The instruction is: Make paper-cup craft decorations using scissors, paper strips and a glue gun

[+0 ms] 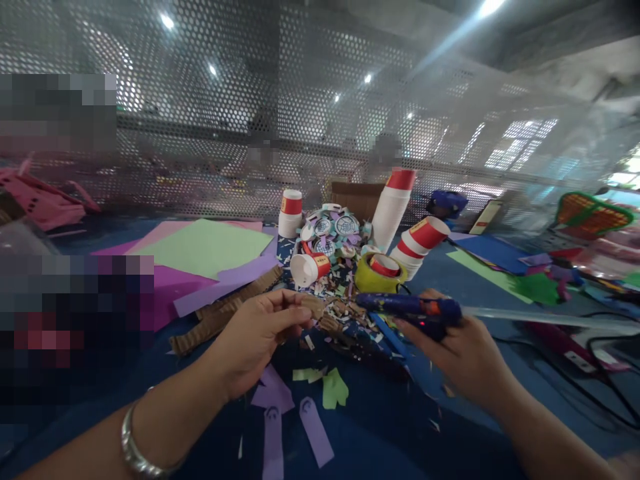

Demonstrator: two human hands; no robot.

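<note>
Left hand (265,325) is pinching a cardboard scrap (313,305) above the counter (390,433) | right hand (465,350) is gripping a glue gun (397,305), pointing it leftward | risk: wandering aim could be burning the left hand (a red light (422,323) is glowing)

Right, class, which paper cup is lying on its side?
The lone red-and-white cup beyond the left hand, left of the yellow ring; stacked cups stand or lean, and another shows inside the ring.

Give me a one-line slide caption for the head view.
Left hand pinches a small brown cardboard piece; right hand grips a blue glue gun above a scrap-strewn blue table.
</note>
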